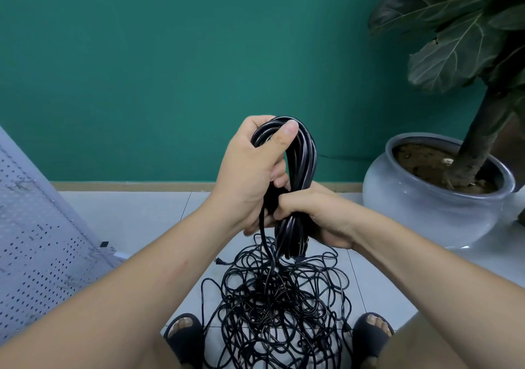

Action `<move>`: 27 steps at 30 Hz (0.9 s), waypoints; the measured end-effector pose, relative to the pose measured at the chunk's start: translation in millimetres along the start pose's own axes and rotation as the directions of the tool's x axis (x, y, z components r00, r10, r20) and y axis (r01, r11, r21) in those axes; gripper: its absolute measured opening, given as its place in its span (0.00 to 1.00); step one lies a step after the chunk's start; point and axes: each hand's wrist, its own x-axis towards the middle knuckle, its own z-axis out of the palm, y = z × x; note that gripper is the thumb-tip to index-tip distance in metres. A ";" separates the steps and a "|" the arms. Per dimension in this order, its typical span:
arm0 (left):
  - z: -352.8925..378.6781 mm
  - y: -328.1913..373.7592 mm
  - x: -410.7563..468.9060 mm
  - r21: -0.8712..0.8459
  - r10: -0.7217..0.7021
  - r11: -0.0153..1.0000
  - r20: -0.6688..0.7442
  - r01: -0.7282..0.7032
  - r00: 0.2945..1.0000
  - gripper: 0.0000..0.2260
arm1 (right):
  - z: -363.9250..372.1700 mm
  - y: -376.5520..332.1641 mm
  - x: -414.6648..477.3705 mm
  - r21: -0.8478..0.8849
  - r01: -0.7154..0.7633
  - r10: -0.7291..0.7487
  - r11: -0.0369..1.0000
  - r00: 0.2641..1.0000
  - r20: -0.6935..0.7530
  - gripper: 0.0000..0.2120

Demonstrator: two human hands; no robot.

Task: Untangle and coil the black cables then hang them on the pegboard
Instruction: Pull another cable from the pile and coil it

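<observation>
A coil of black cable [302,158] stands upright in front of me, looped into a long bundle. My left hand [250,169] grips its upper part, thumb laid over the top of the loops. My right hand [315,212] grips the bundle lower down, fingers curled round its middle. One strand runs from the coil down into a tangled heap of black cables [272,303] on the floor between my feet. A plug end [218,261] sticks out at the heap's left. The grey pegboard [37,240] leans at the left edge.
A big grey ceramic pot [426,206] with a large-leaved plant [454,36] stands at the right by the green wall. My feet in black sandals [184,331] flank the heap on the pale tiled floor [136,215].
</observation>
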 end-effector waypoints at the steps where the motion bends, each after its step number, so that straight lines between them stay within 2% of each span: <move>1: 0.2 0.4 0.2 0.001 0.004 1.000 0.006 -0.004 1.000 0.09 | 1.2 -0.6 -0.8 -0.017 0.007 -0.007 1.000 1.000 0.015 0.10; 5: -2.7 -0.6 1.7 0.091 0.054 0.994 0.040 -0.057 0.998 0.09 | 4.7 -1.5 0.0 0.030 0.024 -0.021 0.999 0.996 -0.087 0.07; 10: -12.7 -4.6 6.8 0.269 0.060 0.960 0.079 -0.080 0.995 0.17 | -7.8 1.5 0.1 -0.144 0.028 -0.056 0.989 0.979 -0.194 0.09; 12: -19.8 -11.0 10.5 0.293 0.006 0.955 0.132 -0.044 0.991 0.22 | -12.8 1.9 -0.2 -0.185 0.022 -0.069 0.982 0.964 -0.255 0.07; 16: -27.6 -32.8 10.6 0.319 -0.229 0.937 0.254 0.142 0.940 0.32 | -23.5 -4.7 -0.4 -0.204 0.081 -0.155 0.976 0.913 -0.377 0.05; 17: -29.8 -39.4 7.6 0.319 -0.286 0.927 0.251 0.199 0.925 0.31 | -26.5 -7.9 -0.4 -0.200 0.107 -0.180 0.974 0.901 -0.394 0.06; 19: -26.5 -56.7 5.8 0.361 -0.384 0.887 0.233 0.287 0.894 0.23 | -32.0 -13.3 -1.2 -0.182 0.160 -0.225 0.970 0.874 -0.431 0.11; 21: -19.7 -67.0 -0.8 0.499 -0.498 0.801 0.248 0.332 0.831 0.15 | -37.1 -17.1 -2.7 -0.164 0.198 -0.254 0.966 0.841 -0.478 0.15; 23: -16.7 -71.9 -10.9 0.606 -0.524 0.744 0.267 0.282 0.808 0.12 | -40.4 -18.3 -3.2 -0.148 0.231 -0.274 0.962 0.818 -0.505 0.15; 25: -18.4 -73.8 -24.0 0.645 -0.469 0.741 0.302 0.184 0.830 0.14 | -42.3 -17.5 -2.5 -0.147 0.256 -0.295 0.955 0.798 -0.526 0.15; 27: -19.7 -73.4 -34.7 0.681 -0.460 0.717 0.301 0.149 0.835 0.12 | -43.3 -15.8 -1.1 -0.173 0.271 -0.321 0.947 0.758 -0.568 0.15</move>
